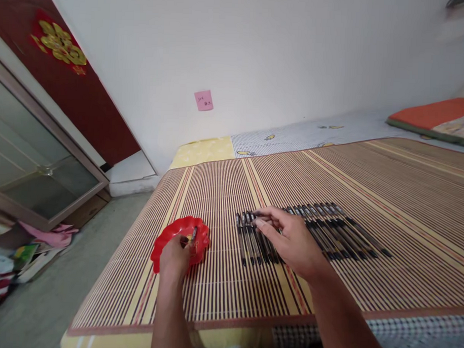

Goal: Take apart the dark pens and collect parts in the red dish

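Note:
A row of several dark pens (340, 231) lies side by side on a striped bamboo mat (223, 194). My right hand (290, 239) rests over the left end of that row, fingers stretched out, their tips touching the leftmost pens. My left hand (176, 258) is closed around one dark pen (194, 236) and holds it over a red scalloped plate (169, 235) that sits on the mat to the left of the row.
The mat covers a bed whose front edge (249, 322) runs near my forearms. An orange cushion (435, 117) lies at the far right. A glass-fronted cabinet (38, 157) and scattered papers (16, 263) are on the floor at the left. A pink note (203, 100) sticks to the wall.

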Motion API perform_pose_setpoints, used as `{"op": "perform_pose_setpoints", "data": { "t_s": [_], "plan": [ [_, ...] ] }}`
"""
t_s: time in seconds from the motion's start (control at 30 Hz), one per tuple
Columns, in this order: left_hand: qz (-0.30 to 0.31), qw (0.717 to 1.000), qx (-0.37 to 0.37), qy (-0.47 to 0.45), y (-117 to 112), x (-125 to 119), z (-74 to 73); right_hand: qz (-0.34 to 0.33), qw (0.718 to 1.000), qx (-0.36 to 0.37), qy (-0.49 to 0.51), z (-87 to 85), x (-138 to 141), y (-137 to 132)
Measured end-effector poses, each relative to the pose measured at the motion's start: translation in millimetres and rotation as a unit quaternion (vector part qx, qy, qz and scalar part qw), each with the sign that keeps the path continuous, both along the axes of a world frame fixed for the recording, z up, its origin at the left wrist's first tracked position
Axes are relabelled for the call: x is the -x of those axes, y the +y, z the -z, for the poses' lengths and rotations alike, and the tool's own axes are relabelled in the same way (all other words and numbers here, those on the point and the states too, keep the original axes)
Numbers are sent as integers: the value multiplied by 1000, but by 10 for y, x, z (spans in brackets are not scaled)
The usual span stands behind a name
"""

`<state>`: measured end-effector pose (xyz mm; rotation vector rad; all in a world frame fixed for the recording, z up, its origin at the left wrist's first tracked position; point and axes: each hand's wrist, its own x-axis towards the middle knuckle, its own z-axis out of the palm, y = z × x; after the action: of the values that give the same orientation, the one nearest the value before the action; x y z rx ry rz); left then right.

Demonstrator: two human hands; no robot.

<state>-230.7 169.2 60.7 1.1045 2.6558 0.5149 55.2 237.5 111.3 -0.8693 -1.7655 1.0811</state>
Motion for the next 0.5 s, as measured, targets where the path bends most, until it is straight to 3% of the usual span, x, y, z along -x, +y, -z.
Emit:
{"op": "perform_pose_setpoints", "data": {
  "t_s": [0.3,0.5],
  "plan": [
    [-13,999,-35,5,-34,39,-34,10,1000,14,0,-25,-16,6],
    [16,992,-128,-20,18,-250,-166,40,999,-4,-10,-39,-70,22]
  ]
}}
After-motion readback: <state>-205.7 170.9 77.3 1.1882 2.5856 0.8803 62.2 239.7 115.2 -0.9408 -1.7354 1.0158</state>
